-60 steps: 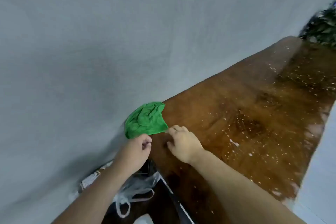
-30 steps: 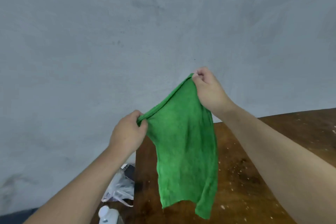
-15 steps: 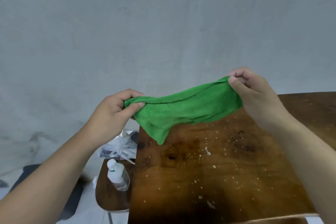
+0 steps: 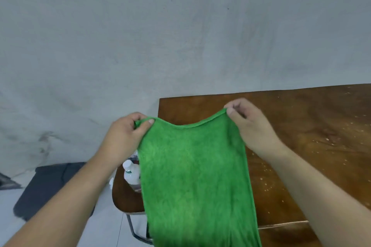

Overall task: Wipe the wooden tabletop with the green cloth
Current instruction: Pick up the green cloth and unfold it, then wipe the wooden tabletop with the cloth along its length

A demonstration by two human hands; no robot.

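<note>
The green cloth [image 4: 194,176] hangs flat and spread out in the air in front of me, above the left end of the wooden tabletop [image 4: 313,126]. My left hand [image 4: 128,136] pinches its top left corner. My right hand [image 4: 251,126] pinches its top right corner. The cloth's lower edge runs out of the bottom of the view. Pale crumbs and specks are scattered over the brown tabletop to the right of the cloth. The cloth hides the table's near left part.
A grey wall [image 4: 180,26] stands right behind the table. Left of the table is a low round wooden stool [image 4: 124,196] with a clear plastic bottle [image 4: 132,174] on it. A dark mat [image 4: 48,186] lies on the pale floor further left.
Both hands picked the crumpled cloth off the table's corner, lifted it and stretched it out. In the last half second it turned from a bunched strip into a flat hanging sheet.
</note>
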